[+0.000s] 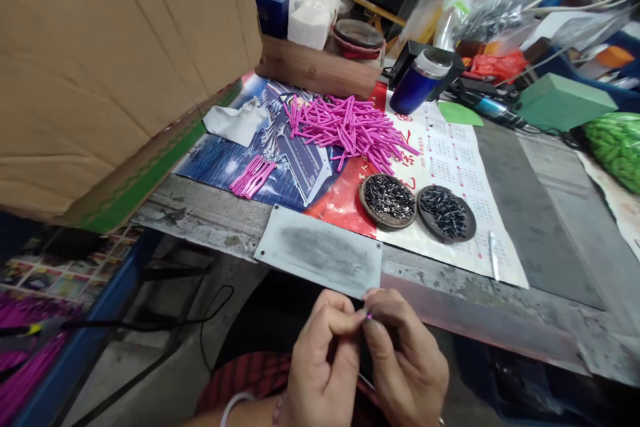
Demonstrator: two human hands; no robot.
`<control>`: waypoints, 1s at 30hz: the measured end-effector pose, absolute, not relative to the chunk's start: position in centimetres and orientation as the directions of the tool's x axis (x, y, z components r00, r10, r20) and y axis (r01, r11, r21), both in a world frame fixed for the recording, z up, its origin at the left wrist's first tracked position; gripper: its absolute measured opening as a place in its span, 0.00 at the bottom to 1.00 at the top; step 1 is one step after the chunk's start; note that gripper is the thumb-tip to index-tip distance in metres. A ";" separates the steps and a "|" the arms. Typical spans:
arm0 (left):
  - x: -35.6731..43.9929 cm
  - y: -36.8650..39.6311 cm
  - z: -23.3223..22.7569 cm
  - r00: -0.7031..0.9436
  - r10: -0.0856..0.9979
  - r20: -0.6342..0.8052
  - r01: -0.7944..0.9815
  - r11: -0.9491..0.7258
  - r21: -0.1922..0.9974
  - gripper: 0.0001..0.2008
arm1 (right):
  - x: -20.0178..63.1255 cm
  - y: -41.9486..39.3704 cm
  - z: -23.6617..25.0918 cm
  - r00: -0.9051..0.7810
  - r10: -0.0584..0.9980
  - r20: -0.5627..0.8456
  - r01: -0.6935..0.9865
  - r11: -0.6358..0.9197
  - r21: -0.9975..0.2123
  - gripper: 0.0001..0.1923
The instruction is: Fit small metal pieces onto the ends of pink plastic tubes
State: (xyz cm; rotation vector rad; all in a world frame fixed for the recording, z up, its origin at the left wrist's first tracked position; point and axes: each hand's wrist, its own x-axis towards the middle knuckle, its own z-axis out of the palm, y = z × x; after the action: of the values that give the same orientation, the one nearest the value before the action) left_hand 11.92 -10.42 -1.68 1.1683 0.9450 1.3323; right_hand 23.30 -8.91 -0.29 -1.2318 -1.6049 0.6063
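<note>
A tiny magenta piece (pixel 369 315) is pinched between the closed fingertips of the left hand (pixel 323 350) and right hand (pixel 407 357), at the near table edge (pixel 475 313). Beyond lie a grey rectangular plate (pixel 320 247), heaped slim magenta sticks (pixel 350 127) and, right, two round brown bowls (pixel 466 229) of small dark parts (pixel 387 197).

A large cardboard box (pixel 125 60) takes up the left side of the worktop (pixel 540 213). A brown wooden board (pixel 320 72) borders the far side of a printed calendar sheet (pixel 450 153), with a white plastic bag (pixel 309 30) behind it. A blue cup (pixel 414 88) stands near the board's right end. Farther right are a pale green box (pixel 565 101) and a bright green bundle (pixel 617 147). A white pen (pixel 493 255) lies on the sheet.
</note>
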 end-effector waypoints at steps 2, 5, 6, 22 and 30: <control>12.1 -10.6 -1.8 0.060 0.990 0.126 -0.196 -0.112 0.974 0.09 | 23.4 -9.0 -0.3 -0.002 0.913 0.409 0.519 0.350 -0.780 0.12; 12.4 -10.7 -1.9 0.066 0.989 0.134 -0.188 -0.119 0.975 0.09 | 23.3 -9.0 -0.5 0.025 0.890 0.455 0.578 0.358 -0.733 0.17; 12.5 -10.6 -1.9 0.063 0.989 0.130 -0.185 -0.117 0.976 0.09 | 23.3 -8.9 -0.5 0.033 0.899 0.438 0.562 0.346 -0.751 0.19; 12.1 -10.2 -2.1 0.044 0.988 0.149 -0.184 -0.139 0.973 0.12 | 24.2 -8.9 0.2 -0.104 0.951 0.291 0.450 0.306 -0.839 0.08; 12.1 -10.3 -1.9 0.031 0.990 0.139 -0.167 -0.132 0.977 0.10 | 23.7 -9.4 -0.4 -0.054 0.931 0.360 0.512 0.335 -0.791 0.08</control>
State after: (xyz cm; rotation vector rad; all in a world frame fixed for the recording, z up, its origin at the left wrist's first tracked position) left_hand 12.06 -10.32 -1.92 1.2028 0.9880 1.3503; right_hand 23.73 -9.37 -0.39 -1.3035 -1.7022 0.5868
